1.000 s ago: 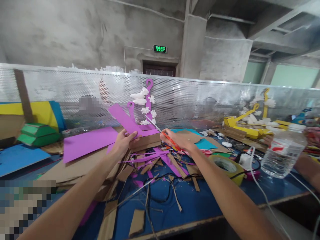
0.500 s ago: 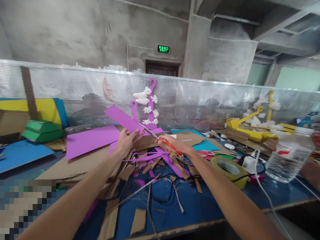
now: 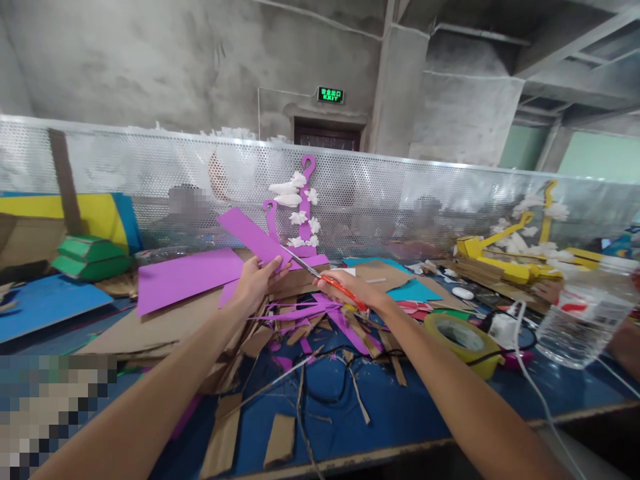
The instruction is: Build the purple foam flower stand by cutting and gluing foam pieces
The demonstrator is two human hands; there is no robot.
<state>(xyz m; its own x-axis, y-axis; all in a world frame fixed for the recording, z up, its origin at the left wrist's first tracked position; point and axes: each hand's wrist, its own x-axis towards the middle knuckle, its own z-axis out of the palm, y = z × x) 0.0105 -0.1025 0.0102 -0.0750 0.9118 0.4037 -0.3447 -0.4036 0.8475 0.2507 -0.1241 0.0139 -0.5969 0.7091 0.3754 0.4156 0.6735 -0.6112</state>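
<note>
My left hand point(image 3: 259, 279) is closed on a strip of purple foam board or card point(image 3: 250, 232), raised and tilted above the table. My right hand point(image 3: 345, 287) is wrapped round the orange handles of a pair of scissors point(image 3: 311, 269), whose blades point up and left and meet the strip's right end near my left fingers. Just beyond stands a purple hook-topped piece point(image 3: 305, 210) with white tufts on it. Left of my left hand lies a larger purple sheet point(image 3: 187, 280). Purple and cardboard scraps point(image 3: 345, 327) lie heaped below both hands.
A roll of yellowish tape point(image 3: 460, 343), a clear plastic bottle point(image 3: 583, 320) and a white cable point(image 3: 535, 383) are at the right. Yellow hooked pieces point(image 3: 505, 260) stand behind them. A green boxlike piece point(image 3: 90, 259) sits at the left. A perforated metal panel point(image 3: 380, 207) runs along the back.
The whole view has shifted slightly, so things appear a little further right. Both hands keep their grips, and the strip and scissors look nearly the same relative to each other.
</note>
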